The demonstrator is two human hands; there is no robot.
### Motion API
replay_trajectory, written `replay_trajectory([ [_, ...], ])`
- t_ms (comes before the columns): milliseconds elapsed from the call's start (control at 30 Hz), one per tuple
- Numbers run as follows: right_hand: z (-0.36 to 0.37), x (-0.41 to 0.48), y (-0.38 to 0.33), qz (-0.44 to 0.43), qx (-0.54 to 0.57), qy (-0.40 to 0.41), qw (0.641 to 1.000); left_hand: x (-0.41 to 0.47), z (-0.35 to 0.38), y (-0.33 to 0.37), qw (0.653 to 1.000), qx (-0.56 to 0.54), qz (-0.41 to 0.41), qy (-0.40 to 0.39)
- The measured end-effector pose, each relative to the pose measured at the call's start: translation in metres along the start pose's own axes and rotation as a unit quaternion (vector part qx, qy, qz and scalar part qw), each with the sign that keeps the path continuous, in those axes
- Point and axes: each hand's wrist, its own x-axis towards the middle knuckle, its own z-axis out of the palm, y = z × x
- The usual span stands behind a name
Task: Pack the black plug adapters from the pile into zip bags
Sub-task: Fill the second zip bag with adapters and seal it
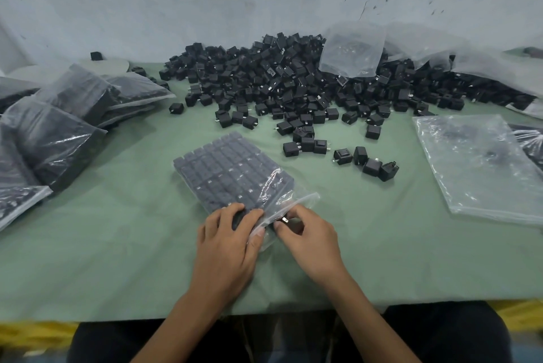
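A clear zip bag (232, 177) filled with rows of black plug adapters lies on the green table (117, 245) in front of me. My left hand (232, 236) rests on the bag's near end, its thumb at the open mouth. My right hand (308, 233) pinches a black adapter (280, 220) with metal prongs at the bag's mouth. A large pile of loose black adapters (293, 83) spreads across the back of the table, with a few stray ones (367, 162) closer to me.
Several filled bags (58, 127) are stacked at the left. A flat stack of empty clear zip bags (482, 165) lies at the right. Crumpled plastic (352, 48) sits over the pile at the back right. The table's near edge runs just below my forearms.
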Motion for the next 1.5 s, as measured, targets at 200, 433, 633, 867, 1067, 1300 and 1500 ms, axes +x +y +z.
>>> replay_trajectory([
  [200, 0.001, 0.000, 0.005, -0.012, -0.007, 0.003, 1.000, 0.000, -0.001, 0.001, 1.000, -0.004, 0.000, 0.004],
  [433, 0.010, 0.003, 0.002, 0.001, -0.019, 0.032, 0.999, 0.000, -0.003, 0.002, 1.000, -0.009, 0.004, 0.008],
  [633, 0.009, 0.003, 0.004, -0.036, -0.064, 0.027, 0.997, -0.001, -0.001, 0.001, 1.000, -0.011, 0.017, 0.015],
  [867, 0.004, 0.001, 0.005, -0.043, -0.073, 0.018, 0.996, 0.001, 0.001, -0.001, 0.998, -0.022, 0.045, 0.029],
  [1067, 0.005, 0.002, 0.004, -0.040, -0.081, 0.017, 0.996, 0.008, -0.004, -0.003, 0.997, -0.051, 0.054, 0.038],
  [1300, 0.002, 0.004, 0.013, -0.061, -0.069, -0.002, 0.996, 0.009, 0.001, 0.004, 0.998, -0.028, 0.055, 0.012],
  [1500, 0.002, 0.003, 0.013, -0.068, -0.055, -0.006, 0.996, 0.007, 0.003, 0.004, 0.999, -0.012, 0.053, 0.003],
])
